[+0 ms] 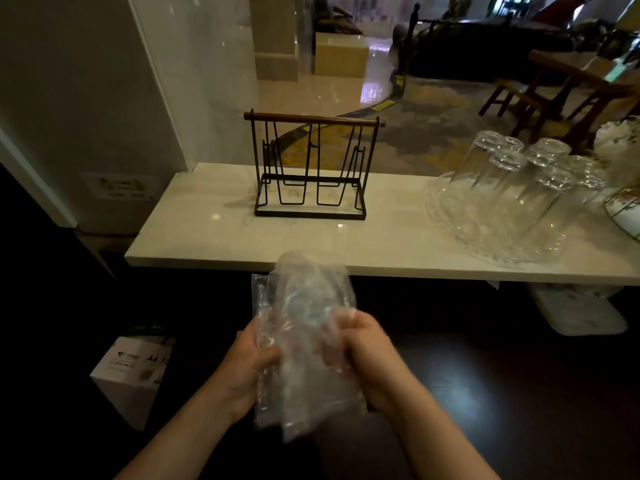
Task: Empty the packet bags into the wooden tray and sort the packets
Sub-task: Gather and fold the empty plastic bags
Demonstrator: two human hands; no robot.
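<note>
- Both hands are close to the camera and hold see-through plastic bags (304, 341) in front of the counter edge.
- On the left, a white box (130, 372) sits on the dark floor.
- Next, the left hand (254, 367) pinches the bags' left side with its thumb on top.
- Then the right hand (360, 348) grips the right side, fingers curled round the plastic.
- I think the bags look empty and crumpled, so the pouring part may be done.
- No wooden tray and no packets show, so I cannot tell if the sorting is done.
- On the white counter (207, 233) stands a wire rack (311, 168).
- Far right, upside-down glasses (512, 188) sit on a glass tray (450, 223).
</note>
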